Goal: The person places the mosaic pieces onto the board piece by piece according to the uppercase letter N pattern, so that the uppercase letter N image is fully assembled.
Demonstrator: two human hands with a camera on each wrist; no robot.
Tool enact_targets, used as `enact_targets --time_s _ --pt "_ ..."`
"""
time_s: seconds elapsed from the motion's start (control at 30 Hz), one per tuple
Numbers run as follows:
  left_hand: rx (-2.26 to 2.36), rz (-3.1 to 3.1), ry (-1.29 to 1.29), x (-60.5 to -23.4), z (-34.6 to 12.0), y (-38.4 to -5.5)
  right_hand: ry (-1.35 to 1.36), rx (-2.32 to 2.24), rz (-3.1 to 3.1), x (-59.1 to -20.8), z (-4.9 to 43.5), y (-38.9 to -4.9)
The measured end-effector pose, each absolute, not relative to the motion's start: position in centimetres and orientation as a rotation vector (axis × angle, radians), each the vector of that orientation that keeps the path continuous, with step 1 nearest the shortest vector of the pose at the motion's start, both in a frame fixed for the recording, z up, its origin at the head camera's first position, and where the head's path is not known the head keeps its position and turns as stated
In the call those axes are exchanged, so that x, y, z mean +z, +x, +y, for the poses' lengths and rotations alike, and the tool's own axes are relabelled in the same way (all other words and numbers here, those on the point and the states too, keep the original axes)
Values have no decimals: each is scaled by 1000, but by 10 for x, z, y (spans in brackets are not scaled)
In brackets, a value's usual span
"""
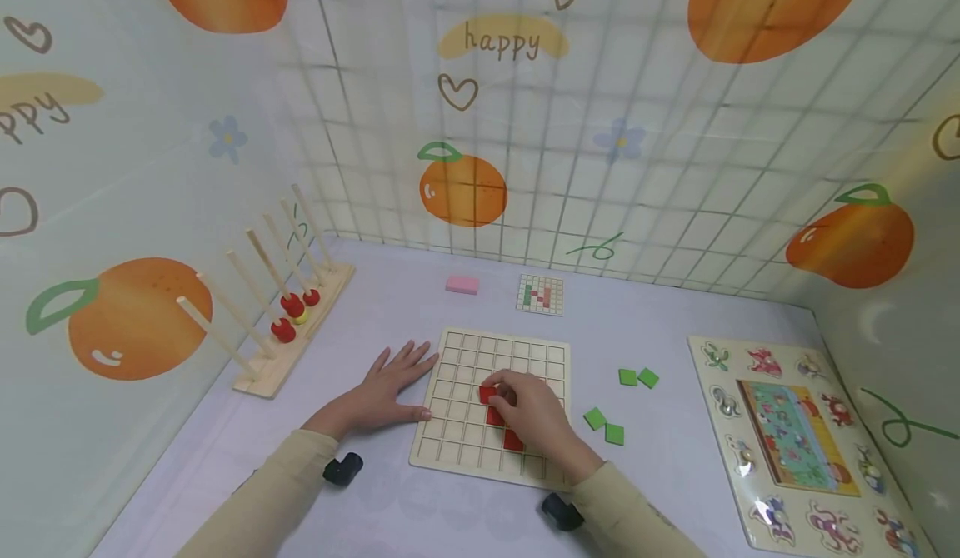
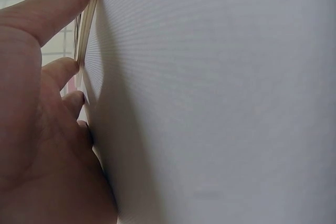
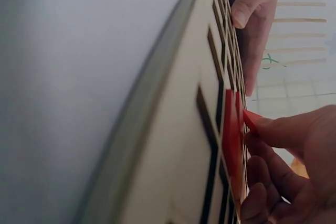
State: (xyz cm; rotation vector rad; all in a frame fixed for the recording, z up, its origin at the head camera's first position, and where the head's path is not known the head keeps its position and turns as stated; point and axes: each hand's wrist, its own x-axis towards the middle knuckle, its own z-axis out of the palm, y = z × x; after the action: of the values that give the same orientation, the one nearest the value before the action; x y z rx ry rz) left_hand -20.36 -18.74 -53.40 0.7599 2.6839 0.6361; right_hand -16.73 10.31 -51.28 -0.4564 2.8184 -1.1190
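Note:
A pale wooden grid board (image 1: 450, 440) lies flat on the table in front of me. My right hand (image 1: 536, 416) is over its middle, pinching a red square tile (image 1: 486, 395) between thumb and finger. The right wrist view shows that red tile (image 3: 252, 120) tilted against the grid. Two more red tiles (image 1: 513, 440) lie on the board in a diagonal line, partly covered by the right hand. My left hand (image 1: 386, 391) is spread at the board's left side, with thumb and fingertips at its edge (image 2: 86, 40).
Several green square tiles (image 1: 614, 434) lie right of the board. Behind it are a pink block (image 1: 462, 285) and a small pattern card (image 1: 540, 295). A wooden peg stand (image 1: 258, 383) with beads stands left, and a picture puzzle board (image 1: 795, 500) lies right.

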Motion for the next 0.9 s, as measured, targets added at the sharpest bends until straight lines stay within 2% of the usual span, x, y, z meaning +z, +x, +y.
enact_targets --time_s 0.9 --pt "648 2682 755 -534 -187 -203 -529 -955 2950 -512 85 -172"
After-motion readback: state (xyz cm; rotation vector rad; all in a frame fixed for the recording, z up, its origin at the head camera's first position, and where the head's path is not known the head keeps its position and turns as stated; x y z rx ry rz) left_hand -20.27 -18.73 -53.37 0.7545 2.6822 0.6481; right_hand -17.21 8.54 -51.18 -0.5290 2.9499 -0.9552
